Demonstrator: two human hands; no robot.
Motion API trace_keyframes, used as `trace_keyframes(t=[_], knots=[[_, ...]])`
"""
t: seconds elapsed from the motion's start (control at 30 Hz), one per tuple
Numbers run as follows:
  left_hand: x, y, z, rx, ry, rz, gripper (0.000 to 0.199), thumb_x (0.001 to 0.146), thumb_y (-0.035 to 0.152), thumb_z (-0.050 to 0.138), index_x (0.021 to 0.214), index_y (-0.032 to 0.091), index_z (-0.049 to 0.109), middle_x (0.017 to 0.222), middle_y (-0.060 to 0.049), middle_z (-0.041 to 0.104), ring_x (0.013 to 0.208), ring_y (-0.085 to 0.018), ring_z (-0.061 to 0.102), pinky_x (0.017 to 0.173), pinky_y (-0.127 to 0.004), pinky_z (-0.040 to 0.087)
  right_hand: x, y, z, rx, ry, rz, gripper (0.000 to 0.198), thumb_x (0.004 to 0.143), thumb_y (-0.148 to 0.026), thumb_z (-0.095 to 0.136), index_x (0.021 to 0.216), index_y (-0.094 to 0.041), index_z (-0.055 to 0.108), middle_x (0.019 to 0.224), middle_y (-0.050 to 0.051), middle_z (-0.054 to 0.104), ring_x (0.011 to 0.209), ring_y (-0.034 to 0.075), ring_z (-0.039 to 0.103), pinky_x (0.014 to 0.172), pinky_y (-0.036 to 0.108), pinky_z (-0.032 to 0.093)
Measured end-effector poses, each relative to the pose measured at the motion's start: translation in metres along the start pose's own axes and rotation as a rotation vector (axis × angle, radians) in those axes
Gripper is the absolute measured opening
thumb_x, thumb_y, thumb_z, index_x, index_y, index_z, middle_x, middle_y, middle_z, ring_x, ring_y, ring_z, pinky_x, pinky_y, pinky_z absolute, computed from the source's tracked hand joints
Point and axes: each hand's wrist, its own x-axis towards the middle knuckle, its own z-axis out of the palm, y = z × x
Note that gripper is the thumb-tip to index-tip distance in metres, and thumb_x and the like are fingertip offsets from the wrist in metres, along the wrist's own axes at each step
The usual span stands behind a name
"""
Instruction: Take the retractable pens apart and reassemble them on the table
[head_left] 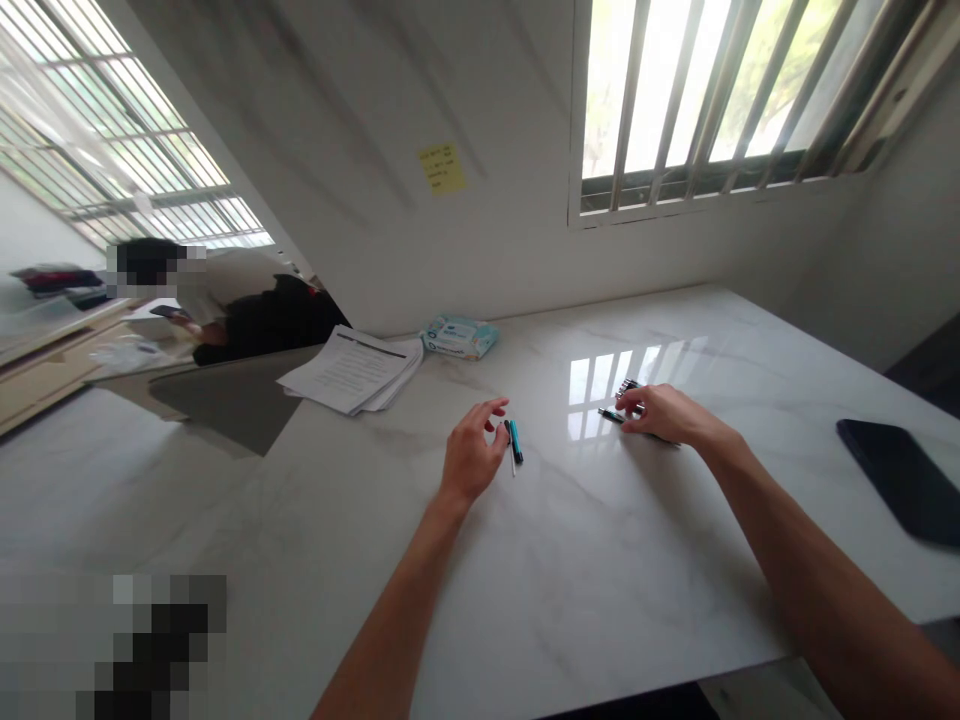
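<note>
On the glossy counter (570,570), mid-frame, the teal pen (515,441) could roll if my empty left fingers (491,408) nudge it; whether my right fingers (634,397) grip, I can't tell.

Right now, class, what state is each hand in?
Left hand: open, beside the teal-and-black pen.
Right hand: curled over a dark pen; whether it grips cannot be told.

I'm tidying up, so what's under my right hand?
Your right hand is over what look like dark pens; parts show around it. The hand covers the rest, so how many there are can't be told.
</note>
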Motion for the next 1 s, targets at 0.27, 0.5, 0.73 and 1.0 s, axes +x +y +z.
trace_keyframes(t=[0.27,0.5,0.73,1.0], knots=[[0.001,0.013,-0.001,-0.709,-0.073,-0.292,0.039,0.097,0.050,0.057,0.110,0.017,0.073,0.100,-0.009,0.073,0.076,-0.016,0.064,0.069,-0.027,0.050,-0.006,-0.044,0.003,0.206,0.066,-0.306,0.021,0.092,-0.024,0.064,0.107,-0.026,0.078,0.096,0.003,0.076,0.070,0.014,0.063,0.066,0.026,0.047],[-0.005,0.026,-0.006,-1.186,-0.565,-0.693,0.061,0.097,0.065,0.050,0.124,0.014,0.070,0.119,-0.017,0.071,0.093,-0.024,0.071,0.084,-0.037,0.057,-0.034,-0.113,0.019,0.438,0.158,-0.711,0.023,0.101,-0.016,0.056,0.113,-0.024,0.073,0.117,0.007,0.071,0.094,0.016,0.070,0.083,0.029,0.055],[-0.008,0.026,0.000,-1.101,-0.512,-0.577,0.041,0.089,0.037,0.074,0.126,0.020,0.068,0.090,-0.003,0.064,0.067,-0.008,0.054,0.063,-0.019,0.045,-0.041,-0.131,0.041,0.568,0.321,-0.677,0.010,0.094,-0.018,0.061,0.100,-0.023,0.068,0.109,0.006,0.070,0.089,0.016,0.067,0.078,0.029,0.055],[-0.007,0.028,0.006,-0.581,-0.325,-0.157,0.032,0.096,0.030,0.056,0.124,0.022,0.067,0.093,-0.003,0.068,0.063,-0.011,0.050,0.059,-0.023,0.041,-0.013,-0.099,0.049,0.739,0.425,-0.136,0.050,0.102,-0.056,0.046,0.067,-0.022,0.043,0.058,-0.004,0.039,0.054,0.012,0.037,0.053,0.028,0.029]])
